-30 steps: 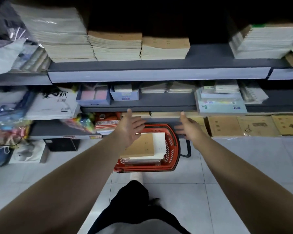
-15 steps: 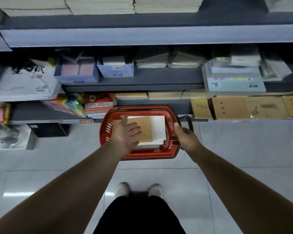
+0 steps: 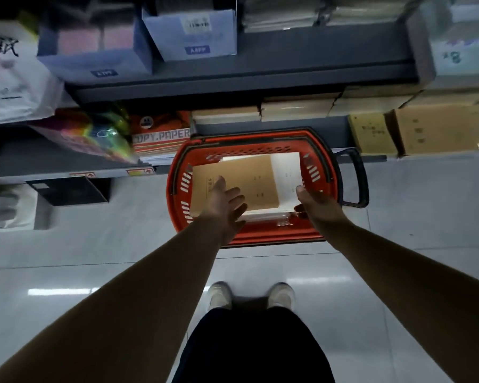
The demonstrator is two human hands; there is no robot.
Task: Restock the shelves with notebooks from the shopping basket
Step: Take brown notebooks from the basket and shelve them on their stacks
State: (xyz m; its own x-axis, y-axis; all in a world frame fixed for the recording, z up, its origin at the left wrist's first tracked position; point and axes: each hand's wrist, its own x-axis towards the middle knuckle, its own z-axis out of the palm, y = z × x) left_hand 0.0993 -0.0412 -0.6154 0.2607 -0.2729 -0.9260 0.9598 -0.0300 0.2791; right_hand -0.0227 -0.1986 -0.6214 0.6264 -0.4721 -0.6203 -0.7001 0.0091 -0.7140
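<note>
Carefully, I should clamp the notebook stack (image 3: 249,181) in the basket (image 3: 274,236) from both sides; left hand (image 3: 225,203) spread, right hand (image 3: 318,206) grip unclear.

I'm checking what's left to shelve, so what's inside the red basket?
The red basket holds a stack of notebooks, a brown notebook on top, white ones beneath. The left hand and right hand cover its near edge; the stack's depth is hidden.

A: Can we read the print on the brown notebook (image 3: 244,178)?
B: No, it is too small, and our left hand (image 3: 226,201) covers its near corner.
A: And our right hand (image 3: 314,201)?
B: Its fingertips are lost at the edge of the white stack (image 3: 286,172); we cannot tell the grip. The top edge cuts the blue boxes (image 3: 194,31).
</note>
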